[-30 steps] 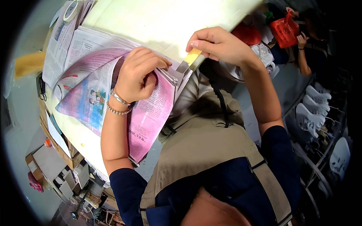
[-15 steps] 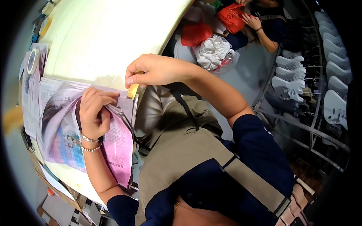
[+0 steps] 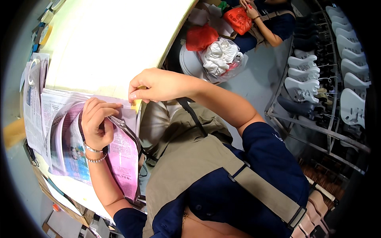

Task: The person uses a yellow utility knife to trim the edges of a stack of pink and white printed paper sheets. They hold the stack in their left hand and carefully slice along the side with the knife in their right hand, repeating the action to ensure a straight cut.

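My left hand [image 3: 97, 123] is curled over the edge of some pink and white newspaper sheets [image 3: 124, 156], which bend back in a loose curl under my wrist. Beneath them more newspapers [image 3: 59, 103] lie stacked at the edge of the pale worktable [image 3: 107, 47]. My right hand [image 3: 154, 85] is bent at the wrist, thumb and fingertips pinched on a narrow yellow strip [image 3: 137, 105]. That strip lies along the corner of the papers by the table edge; its upper part is hidden by my fingers.
Tape rolls [image 3: 45, 35] line the table's far left side. Beyond its right edge lie a red bag [image 3: 201, 37] and a clear bag of white cloth [image 3: 220, 55]. Another person [image 3: 274, 23] handles a red bag there. Metal racks [image 3: 301, 133] with white guitar bodies [image 3: 302, 88] stand at right.
My right hand has come down slightly toward the paper corner, and less of the yellow strip shows. My left hand keeps its hold. The other person's hands have shifted on the red bag.
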A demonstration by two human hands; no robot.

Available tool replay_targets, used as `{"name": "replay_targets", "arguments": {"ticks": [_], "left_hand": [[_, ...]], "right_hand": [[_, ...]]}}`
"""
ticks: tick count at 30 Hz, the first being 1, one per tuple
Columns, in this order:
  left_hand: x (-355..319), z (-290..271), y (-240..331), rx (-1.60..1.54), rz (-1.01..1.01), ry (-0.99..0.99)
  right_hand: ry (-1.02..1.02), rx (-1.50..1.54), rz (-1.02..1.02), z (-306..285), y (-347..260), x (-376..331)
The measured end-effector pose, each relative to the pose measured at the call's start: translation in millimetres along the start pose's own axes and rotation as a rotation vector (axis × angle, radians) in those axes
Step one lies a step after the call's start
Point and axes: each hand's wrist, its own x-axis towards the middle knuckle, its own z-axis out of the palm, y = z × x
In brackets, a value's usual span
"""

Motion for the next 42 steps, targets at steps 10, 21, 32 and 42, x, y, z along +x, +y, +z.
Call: {"name": "replay_targets", "arguments": {"ticks": [10,21,32,42], "left_hand": [[0,2,0,-0.025,-0.023,0.004],[-3,5,-3,-0.11,-0.076,0.056],[-20,5,-26,-0.249,-0.122,0.074],[-22,5,-27,-0.362,-0.242,-0.042]], "right_hand": [[0.008,0.024,-0.047,3,7,-6],[-0.026,0.12,0.058,11,0,-17],[0.071,0.112,0.06,19,-1,-25],[0.119,0.101,0.064,23,-4,-27]]}}
